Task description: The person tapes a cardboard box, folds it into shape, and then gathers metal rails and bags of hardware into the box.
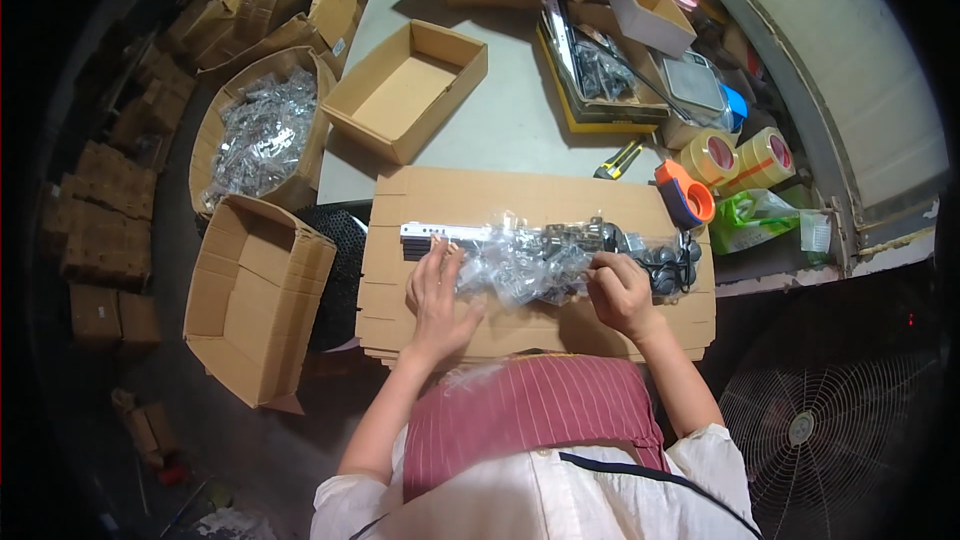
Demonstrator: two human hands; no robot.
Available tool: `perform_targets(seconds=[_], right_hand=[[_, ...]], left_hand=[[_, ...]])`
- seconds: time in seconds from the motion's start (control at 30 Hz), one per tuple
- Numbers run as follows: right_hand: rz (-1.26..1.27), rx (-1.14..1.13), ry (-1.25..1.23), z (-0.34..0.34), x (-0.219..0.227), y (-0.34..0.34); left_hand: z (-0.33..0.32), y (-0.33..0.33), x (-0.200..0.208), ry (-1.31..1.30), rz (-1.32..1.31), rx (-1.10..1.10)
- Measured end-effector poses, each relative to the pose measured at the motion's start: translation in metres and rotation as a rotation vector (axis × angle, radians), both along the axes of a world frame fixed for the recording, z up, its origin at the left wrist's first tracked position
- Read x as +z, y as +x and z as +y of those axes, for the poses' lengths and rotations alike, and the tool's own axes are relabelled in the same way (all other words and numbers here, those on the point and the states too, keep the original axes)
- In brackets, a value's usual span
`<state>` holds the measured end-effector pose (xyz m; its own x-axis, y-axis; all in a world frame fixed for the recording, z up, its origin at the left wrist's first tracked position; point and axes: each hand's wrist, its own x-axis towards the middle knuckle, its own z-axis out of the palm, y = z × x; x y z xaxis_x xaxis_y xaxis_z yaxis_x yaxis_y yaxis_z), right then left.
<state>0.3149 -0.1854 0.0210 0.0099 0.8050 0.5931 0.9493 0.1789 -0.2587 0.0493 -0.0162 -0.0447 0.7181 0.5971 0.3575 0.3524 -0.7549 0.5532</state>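
Observation:
A pile of small clear plastic bags with metal hardware (pixel 535 260) lies on a stack of flat cardboard sheets (pixel 520 195) in front of me. A long silver metal rail (pixel 440 233) lies just behind the pile at its left. My left hand (pixel 437 295) rests flat on the left side of the pile, fingers spread over the bags. My right hand (pixel 620 292) pinches a bag at the right side of the pile, beside a cluster of dark round metal parts (pixel 670 265).
An open, bare cardboard box (pixel 405 90) sits on the grey table behind. Tape rolls (pixel 740 155), an orange tape dispenser (pixel 685 190), a yellow utility knife (pixel 620 158) and a green bag (pixel 755 215) stand right. Boxes on the floor at left, one full of bagged parts (pixel 260 135). A fan (pixel 830 430) is lower right.

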Motion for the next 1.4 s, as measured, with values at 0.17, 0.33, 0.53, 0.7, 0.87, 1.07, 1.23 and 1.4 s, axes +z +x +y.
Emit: perform_targets(seconds=[0.17, 0.33, 0.53, 0.7, 0.87, 1.07, 1.23, 1.4], right_hand=[[0.097, -0.093, 0.129, 0.012, 0.022, -0.016], [0.163, -0.008, 0.289, 0.039, 0.057, -0.042], [0.152, 0.102, 0.356, 0.088, 0.064, -0.067], [0.156, 0.127, 0.305, 0.119, 0.040, -0.083], [0.244, 0.078, 0.283, 0.118, 0.044, -0.085], [0.102, 0.103, 0.318, 0.141, 0.040, -0.093], [-0.214, 0.137, 0.055, 0.148, -0.019, -0.116], [-0.117, 0.227, -0.284, 0.113, -0.032, -0.113]], left_hand=[[0.005, 0.009, 0.006, 0.081, 0.092, 0.023], [0.018, -0.009, -0.009, -0.012, 0.020, 0.133], [0.012, -0.040, -0.007, -0.059, 0.008, 0.163], [0.004, -0.048, -0.014, 0.022, 0.049, 0.280], [0.008, -0.059, -0.029, -0.377, -0.264, 0.474], [0.026, -0.059, -0.026, -0.786, -0.442, 0.587], [0.033, -0.060, -0.032, -0.873, -0.336, 0.563], [0.030, -0.069, -0.029, -0.812, -0.314, 0.613]])
